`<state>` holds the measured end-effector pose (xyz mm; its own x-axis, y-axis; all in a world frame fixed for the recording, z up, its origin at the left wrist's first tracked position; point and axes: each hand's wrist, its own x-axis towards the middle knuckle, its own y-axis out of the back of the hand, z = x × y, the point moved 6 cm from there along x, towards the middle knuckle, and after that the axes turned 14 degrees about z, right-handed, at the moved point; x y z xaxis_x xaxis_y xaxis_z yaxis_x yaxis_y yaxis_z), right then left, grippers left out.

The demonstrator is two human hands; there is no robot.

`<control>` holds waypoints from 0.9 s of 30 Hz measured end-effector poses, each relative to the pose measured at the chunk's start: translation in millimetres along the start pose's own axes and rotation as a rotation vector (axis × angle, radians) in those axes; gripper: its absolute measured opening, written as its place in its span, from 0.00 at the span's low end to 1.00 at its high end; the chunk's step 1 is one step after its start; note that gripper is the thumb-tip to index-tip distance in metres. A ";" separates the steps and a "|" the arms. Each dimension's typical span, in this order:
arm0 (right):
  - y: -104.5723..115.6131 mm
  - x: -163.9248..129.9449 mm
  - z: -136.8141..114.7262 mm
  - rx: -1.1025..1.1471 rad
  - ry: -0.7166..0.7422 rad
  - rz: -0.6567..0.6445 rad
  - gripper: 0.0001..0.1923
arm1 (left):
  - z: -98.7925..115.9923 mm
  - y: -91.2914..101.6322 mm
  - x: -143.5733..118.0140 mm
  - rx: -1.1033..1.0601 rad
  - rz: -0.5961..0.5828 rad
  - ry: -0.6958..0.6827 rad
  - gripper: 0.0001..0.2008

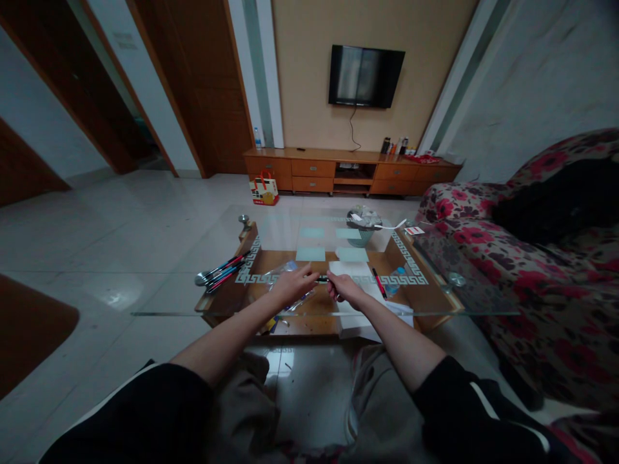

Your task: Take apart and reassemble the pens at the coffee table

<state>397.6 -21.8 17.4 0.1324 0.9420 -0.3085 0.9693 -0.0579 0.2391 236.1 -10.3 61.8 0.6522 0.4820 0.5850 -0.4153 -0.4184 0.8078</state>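
Both my hands meet over the glass coffee table (159,303), each gripping one end of a dark pen (322,278). My left hand (293,285) pinches the pen's left end, and my right hand (344,287) closes around its right end. Under my right hand lies a white sheet of paper (360,293). A red-and-black pen (378,281) rests on the glass just right of that sheet. Several more pens (223,270) lie in a bunch near the table's left end. A clear plastic bag (283,270) sits beneath my left hand.
A floral sofa (527,270) runs along the right. A green mesh bin with crumpled paper (362,227) shows past the table's far edge. A wooden TV cabinet (348,171) and wall TV (365,75) stand at the back; a red-and-white bag (264,189) sits on the tiled floor.
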 end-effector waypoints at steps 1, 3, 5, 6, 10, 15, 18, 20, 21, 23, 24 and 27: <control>-0.6 0.6 -0.2 0.014 0.005 0.001 0.30 | 0.0 1.0 0.1 0.001 -0.006 0.007 0.10; -1.6 2.4 -0.4 0.043 0.024 0.006 0.29 | 0.1 2.7 0.7 0.007 -0.021 0.020 0.10; -2.4 4.6 -0.2 0.074 0.043 0.011 0.28 | 0.1 3.8 1.5 0.017 -0.034 0.027 0.10; -2.8 5.5 -0.2 0.089 0.055 0.013 0.28 | 0.2 4.0 1.8 0.021 -0.039 0.026 0.10; -3.5 7.7 -1.6 0.129 0.105 0.027 0.27 | 0.1 3.8 2.7 0.015 -0.042 0.010 0.11; -5.0 10.9 0.5 0.117 0.106 0.045 0.27 | -1.3 1.6 2.1 0.024 -0.040 -0.005 0.12; -5.6 13.0 1.5 0.103 0.118 0.045 0.27 | -1.8 0.2 1.2 0.037 -0.041 -0.006 0.11; -5.8 13.2 0.9 0.107 0.129 0.038 0.26 | -1.6 0.3 1.0 0.039 -0.036 -0.007 0.10; -5.8 12.8 0.3 0.111 0.132 0.033 0.26 | -1.5 0.5 1.0 0.039 -0.033 -0.007 0.10; -5.4 11.5 -1.1 0.115 0.136 0.031 0.25 | -1.3 0.7 1.1 0.038 -0.029 -0.010 0.10; -5.1 10.8 -1.7 0.112 0.135 0.033 0.25 | -1.2 0.6 1.2 0.038 -0.026 -0.012 0.10; -4.1 9.4 -2.7 0.091 0.138 0.043 0.25 | -1.1 -0.7 1.4 0.037 -0.024 -0.025 0.09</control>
<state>394.4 -11.8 16.1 0.1504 0.9741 -0.1689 0.9789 -0.1229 0.1630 236.6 -8.4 62.1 0.6775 0.4731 0.5632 -0.3757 -0.4358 0.8179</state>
